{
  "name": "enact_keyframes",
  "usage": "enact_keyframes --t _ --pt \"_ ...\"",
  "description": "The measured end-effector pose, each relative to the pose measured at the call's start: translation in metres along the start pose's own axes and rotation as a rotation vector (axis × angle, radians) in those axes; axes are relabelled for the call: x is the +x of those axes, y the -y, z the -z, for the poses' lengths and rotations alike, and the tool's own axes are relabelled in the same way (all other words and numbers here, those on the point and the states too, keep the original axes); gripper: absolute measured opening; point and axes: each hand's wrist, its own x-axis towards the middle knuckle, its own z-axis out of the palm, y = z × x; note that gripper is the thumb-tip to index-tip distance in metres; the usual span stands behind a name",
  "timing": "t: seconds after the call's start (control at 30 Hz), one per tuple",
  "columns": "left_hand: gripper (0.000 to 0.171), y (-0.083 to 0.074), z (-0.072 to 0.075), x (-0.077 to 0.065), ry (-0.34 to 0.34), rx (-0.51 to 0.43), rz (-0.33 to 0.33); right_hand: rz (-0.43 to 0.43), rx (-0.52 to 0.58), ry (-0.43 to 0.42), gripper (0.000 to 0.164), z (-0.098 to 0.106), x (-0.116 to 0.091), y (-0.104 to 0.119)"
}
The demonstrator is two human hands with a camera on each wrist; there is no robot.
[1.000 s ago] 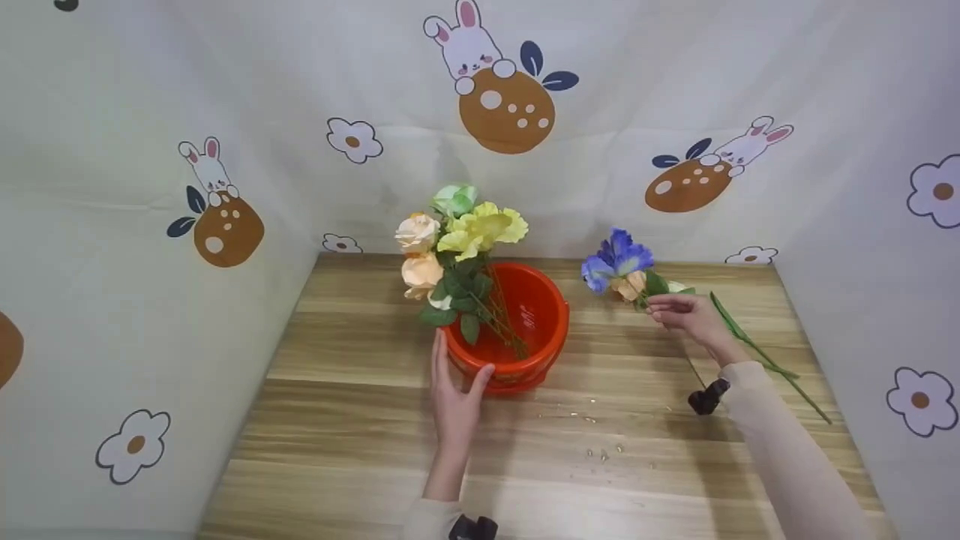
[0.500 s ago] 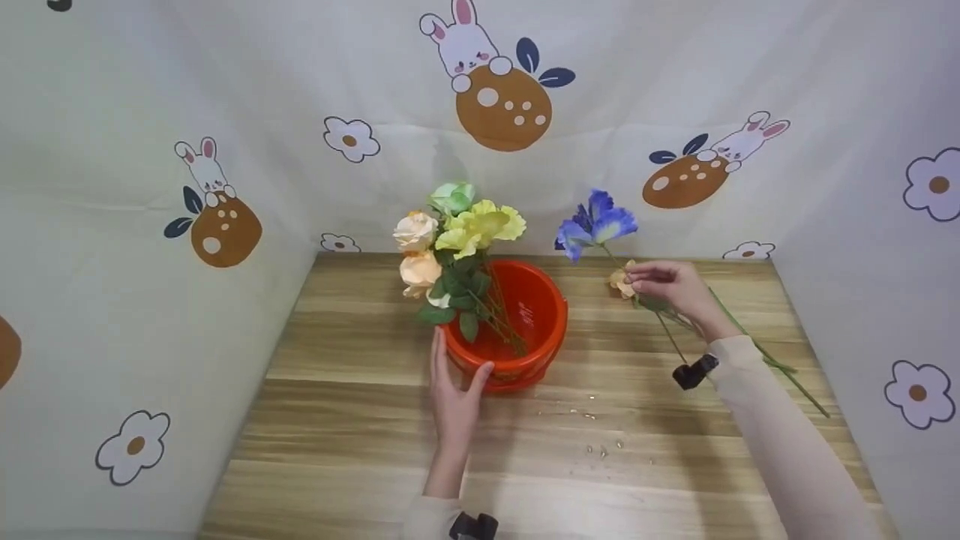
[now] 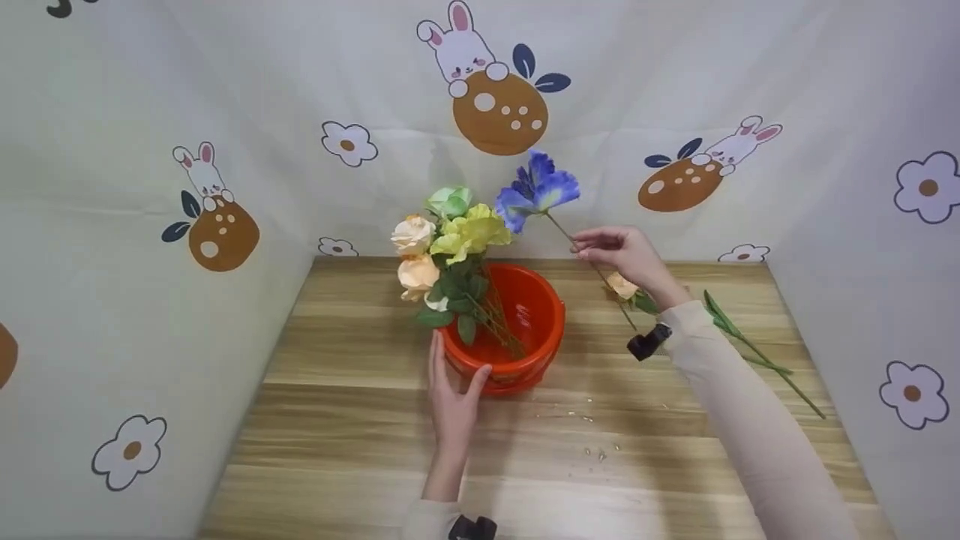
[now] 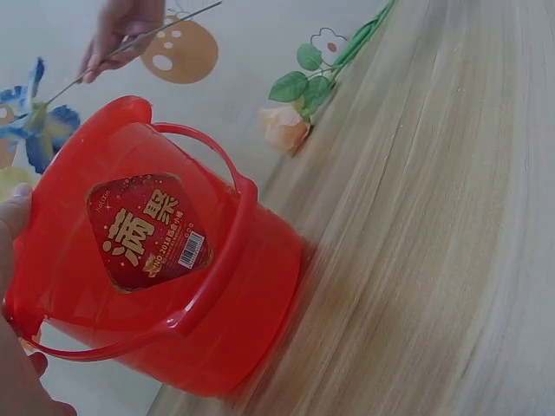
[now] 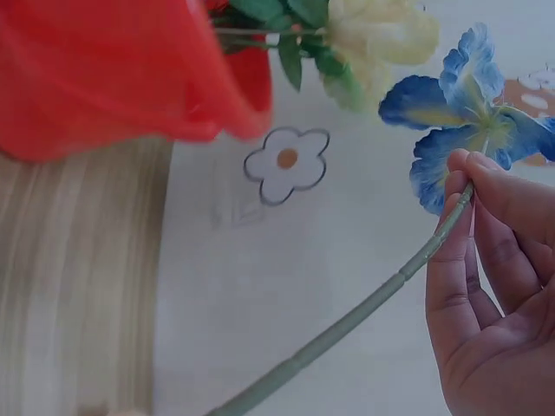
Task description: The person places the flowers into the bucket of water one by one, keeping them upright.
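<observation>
"So, where's the blue flower (image 3: 536, 195)?"

"The right hand (image 3: 630, 259) pinches its stem between thumb and fingers, bloom beyond the fingertips, lower end slanting back beneath the hand."

"And the left hand (image 3: 454, 412)?"

"Thumb spread from the fingers, resting against the red bucket (image 3: 525, 367). A yellow flower (image 3: 471, 234) leans in it, beyond those fingertips. A peach rose (image 3: 621, 285) lies near the right fingers."

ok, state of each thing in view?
bucket: upright
bucket handle: down
bucket flowers: leaning left
blue flower: held up, outside bucket
lone peach rose: lying on table
greenery: lying on table
small bits: scattered
left hand: touching bucket
right hand: pinching blue flower's stem
</observation>
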Motion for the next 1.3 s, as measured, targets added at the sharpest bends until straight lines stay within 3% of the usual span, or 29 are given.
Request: enact_keyframes --t 0.3,0.7,0.9,1.3 --pt "0.091 -0.001 -0.001 0.000 0.007 0.015 -0.002 0.069 -0.003 0.056 0.032 -0.039 0.026 0.031" --pt "0.091 -0.003 -0.001 -0.001 0.005 0.012 -0.007 0.120 0.072 0.069 0.030 -0.096 0.040 0.041" --pt "0.089 -0.003 0.000 -0.001 -0.009 0.011 -0.022 0.118 0.165 0.108 0.030 -0.120 0.048 0.023" --pt "0.088 -0.003 0.000 0.000 -0.012 0.005 -0.040 0.110 0.075 0.115 0.030 -0.139 0.052 -0.013"
